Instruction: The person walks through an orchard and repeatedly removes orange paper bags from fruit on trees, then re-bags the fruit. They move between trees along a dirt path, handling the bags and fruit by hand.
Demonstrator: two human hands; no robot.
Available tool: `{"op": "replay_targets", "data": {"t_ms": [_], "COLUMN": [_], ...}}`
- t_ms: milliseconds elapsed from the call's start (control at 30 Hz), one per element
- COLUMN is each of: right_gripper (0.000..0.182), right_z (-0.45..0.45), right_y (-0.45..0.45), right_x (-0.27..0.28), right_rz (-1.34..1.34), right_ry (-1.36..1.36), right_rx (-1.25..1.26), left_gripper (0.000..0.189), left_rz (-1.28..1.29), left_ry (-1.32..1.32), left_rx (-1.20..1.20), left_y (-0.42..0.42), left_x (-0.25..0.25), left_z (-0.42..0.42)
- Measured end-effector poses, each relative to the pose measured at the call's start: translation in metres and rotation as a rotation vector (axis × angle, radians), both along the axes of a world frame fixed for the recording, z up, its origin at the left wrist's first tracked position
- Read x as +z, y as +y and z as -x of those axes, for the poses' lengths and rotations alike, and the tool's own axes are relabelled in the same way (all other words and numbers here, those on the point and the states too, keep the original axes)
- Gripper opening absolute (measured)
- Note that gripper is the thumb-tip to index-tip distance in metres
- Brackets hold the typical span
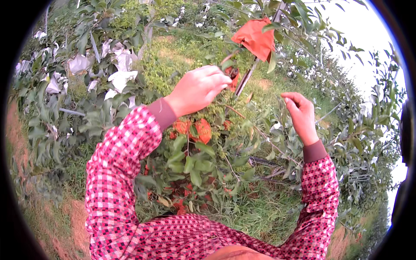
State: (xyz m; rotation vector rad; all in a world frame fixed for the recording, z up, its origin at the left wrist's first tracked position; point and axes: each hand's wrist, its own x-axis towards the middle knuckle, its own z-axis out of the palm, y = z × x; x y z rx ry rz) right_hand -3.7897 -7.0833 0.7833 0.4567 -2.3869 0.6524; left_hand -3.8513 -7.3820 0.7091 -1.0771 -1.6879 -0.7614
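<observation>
My left hand [204, 86] reaches in from the left, its fingertips at a small crumpled red paper bag [234, 84] with a dark opening. Whether the fingers grip the bag or only touch it cannot be told. To the right, my right hand [300, 113] is raised with its fingers loosely curled. A small gap shows between thumb and forefinger, and nothing is visible in it. Above both hands, a larger red paper bag [255, 37] hangs among leaves beside a slanting pole [247, 78].
Several red bags [203, 130] hang lower among leafy branches [195, 165]. White bags [122, 78] cover the foliage at left. A thin bare branch [256, 128] crosses below my hands. Grass [263, 217] grows beneath, with bare soil [79, 221] at lower left.
</observation>
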Motion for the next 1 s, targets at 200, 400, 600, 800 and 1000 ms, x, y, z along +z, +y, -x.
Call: {"op": "replay_targets", "data": {"t_ms": [200,400,600,800,1000], "right_gripper": [0.024,0.029,0.033,0.028,0.023], "right_z": [0.064,0.112,0.157,0.173,0.203], "right_y": [-0.07,-0.094,-0.076,-0.081,-0.059], "right_x": [0.052,0.092,0.14,0.157,0.165], "right_rz": [-0.174,-0.211,-0.096,-0.214,-0.152], "right_ry": [0.159,0.289,0.386,0.148,0.072], "right_rx": [-0.048,-0.115,-0.25,-0.438,-0.393], "left_gripper": [0.012,0.01,0.014,0.019,0.021], "left_rz": [0.046,0.046,-0.071,-0.117,-0.002], "left_ry": [0.164,0.277,0.24,0.184,-0.074], "left_rx": [-0.021,-0.07,-0.024,0.02,0.059], "left_y": [0.004,0.025,0.025,0.045,0.068], "left_x": [0.043,0.067,0.118,0.165,0.195], "left_z": [0.072,0.12,0.15,0.192,0.195]}}
